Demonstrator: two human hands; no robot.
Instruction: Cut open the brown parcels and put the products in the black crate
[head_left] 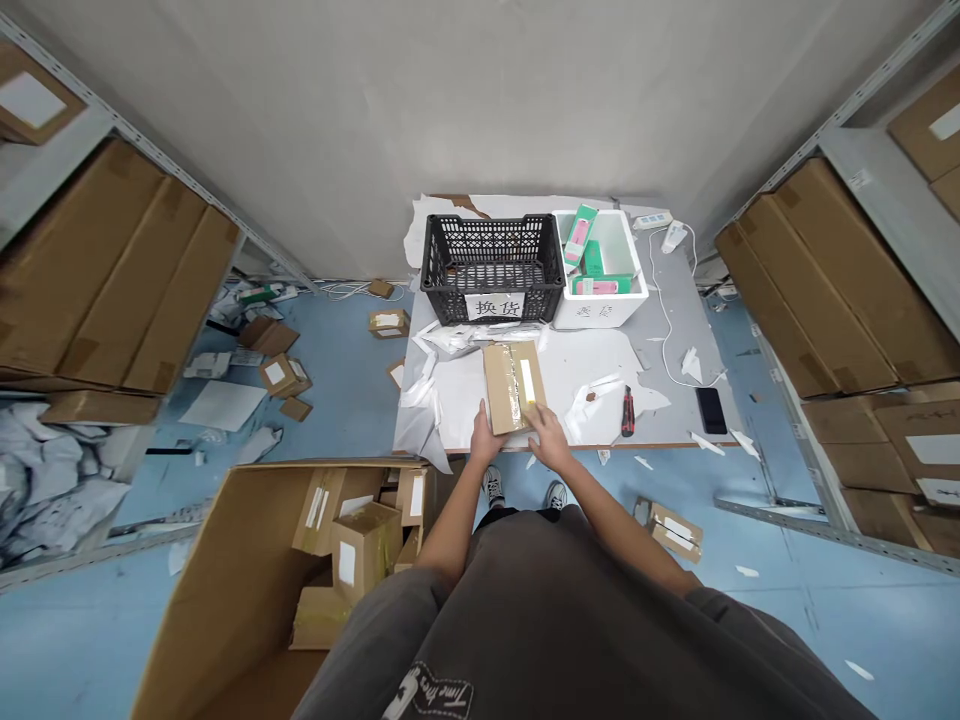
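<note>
A small taped cardboard box (504, 385) with a white label lies at the front of the table, partly over the white paper. My left hand (486, 438) grips its near left corner. At the near right corner, my right hand (549, 437) holds the box too, its fingertips on the top face beside the tape and label. To the right, a red and black tool (628, 412), perhaps a cutter or screwdriver, rests on the table near torn white paper scraps (596, 400).
Behind the box stand a black plastic crate (491, 305) and a white bin (600, 312) holding several green and pink packages. A phone (711, 411) and power strip (652, 220) are on the right. A large carton (202, 600) of boxes stands left; shelves flank both sides.
</note>
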